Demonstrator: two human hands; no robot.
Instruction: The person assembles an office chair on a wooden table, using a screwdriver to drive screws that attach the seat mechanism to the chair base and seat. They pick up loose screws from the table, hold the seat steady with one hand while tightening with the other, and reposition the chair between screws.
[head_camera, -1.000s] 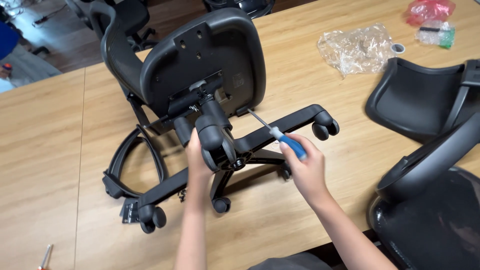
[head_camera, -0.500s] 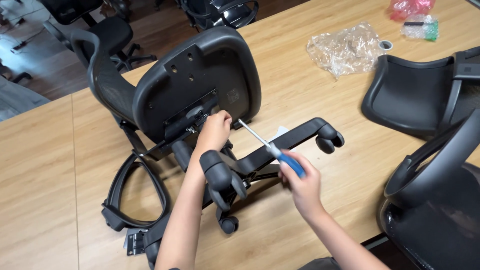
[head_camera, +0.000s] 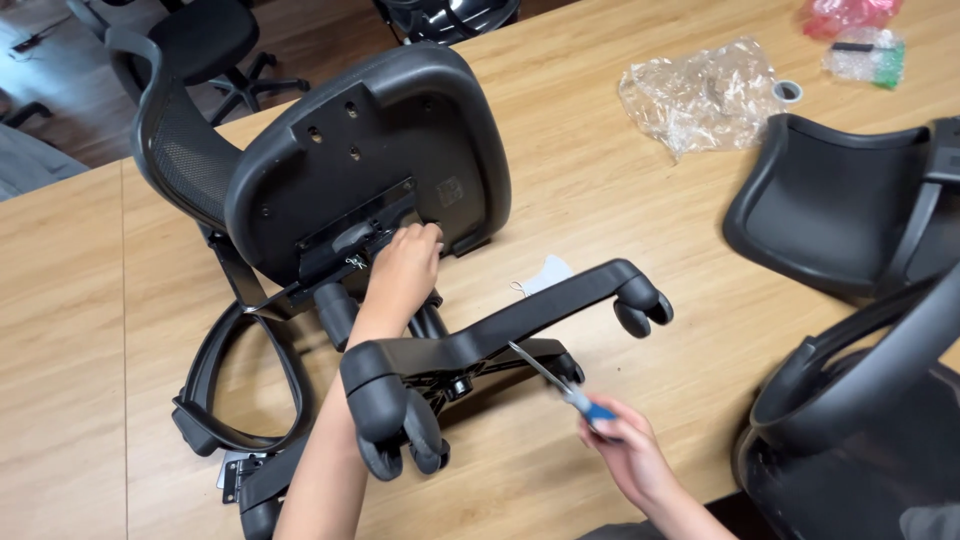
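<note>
A black office chair (head_camera: 380, 150) lies on its side on a wooden table (head_camera: 600, 180), the underside of its seat facing me. My left hand (head_camera: 402, 268) reaches over the wheeled base (head_camera: 500, 335) and touches the metal mechanism plate (head_camera: 350, 240) under the seat, fingers curled on a small part there. My right hand (head_camera: 625, 450) holds a blue-handled screwdriver (head_camera: 560, 385) low at the table's near edge, its shaft pointing up-left toward the base. A caster (head_camera: 400, 430) sits in front of my left forearm.
A second black seat shell (head_camera: 830, 210) lies at the right, with another chair's armrest and mesh (head_camera: 870, 400) at lower right. Crumpled clear plastic bags (head_camera: 700, 95) and a tape roll (head_camera: 788, 91) lie far right. A detached armrest loop (head_camera: 240, 390) rests at left.
My left hand went from the base's hub up to the plate under the seat. My right hand drew the screwdriver back and down, away from the mechanism.
</note>
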